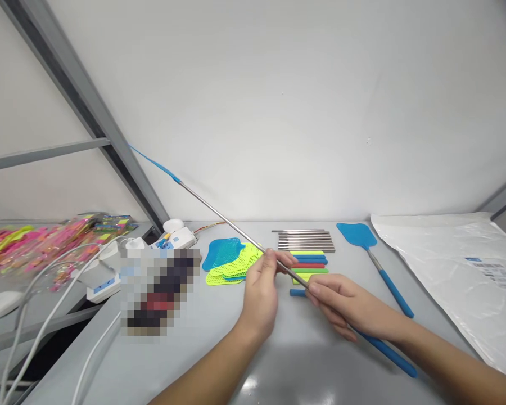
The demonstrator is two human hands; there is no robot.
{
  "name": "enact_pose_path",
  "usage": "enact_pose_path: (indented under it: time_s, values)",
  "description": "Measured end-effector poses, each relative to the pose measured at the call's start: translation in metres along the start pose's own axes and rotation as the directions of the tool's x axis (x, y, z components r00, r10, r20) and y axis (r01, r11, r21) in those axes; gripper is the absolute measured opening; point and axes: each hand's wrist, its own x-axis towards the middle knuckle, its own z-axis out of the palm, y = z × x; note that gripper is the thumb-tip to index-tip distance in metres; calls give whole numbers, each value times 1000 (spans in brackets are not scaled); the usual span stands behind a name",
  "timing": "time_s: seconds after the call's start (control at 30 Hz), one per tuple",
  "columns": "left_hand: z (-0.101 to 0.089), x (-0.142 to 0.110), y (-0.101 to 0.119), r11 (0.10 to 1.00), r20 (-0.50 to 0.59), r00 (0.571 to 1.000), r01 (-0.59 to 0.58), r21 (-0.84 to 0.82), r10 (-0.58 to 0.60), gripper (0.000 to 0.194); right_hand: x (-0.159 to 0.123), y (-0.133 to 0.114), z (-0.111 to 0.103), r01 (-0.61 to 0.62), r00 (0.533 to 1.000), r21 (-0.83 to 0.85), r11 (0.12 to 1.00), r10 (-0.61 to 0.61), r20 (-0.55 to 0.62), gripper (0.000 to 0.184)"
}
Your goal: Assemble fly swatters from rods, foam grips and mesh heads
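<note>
The swatter [236, 229] lies across the person's left grip [261, 295] and right grip [341, 301], its long axis slanting. The blue head [164, 170] points far to the upper left of the left grip; the blue handle [388, 353] comes out below and to the right of the right grip. The left grip is closed around the metal shaft [211, 206], nearer to the head; the right grip pinches the lower shaft, nearer to the handle.

Counted on the desk [290, 365]: one second swatter [358, 235], right of the right grip; beyond the grips, about seven metal rods [306, 243] and at least six loose handles [311, 265]. Left of the left grip, flat heads [236, 264] overlap, so their number cannot be told.
</note>
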Motion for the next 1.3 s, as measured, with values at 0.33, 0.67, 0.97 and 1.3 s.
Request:
enact_pose_path:
  time_s: [0.33, 0.67, 0.97, 1.3]
  values:
    - [-34, 45, 38, 948, -413, 893, -270, -170, 180, 34, -7, -6, -7, -29, 998, -177, 984, 38, 48, 38]
    - [10, -11, 6, 986, 234, 969, 46, 160, -83, 36, -14, -16, -8, -25, 998, -207, 978, 13, -59, 35]
    - [13, 15, 24, 999, 146, 989, -25, 33, 20, 35, -47, -17, -2, -92, 976, -408, 908, 1, -218, 45]
    - [37, 27, 35, 997, 105, 992, -73, -3, 73, 35, -87, -4, -12, -125, 923, -616, 778, -138, -360, 39]
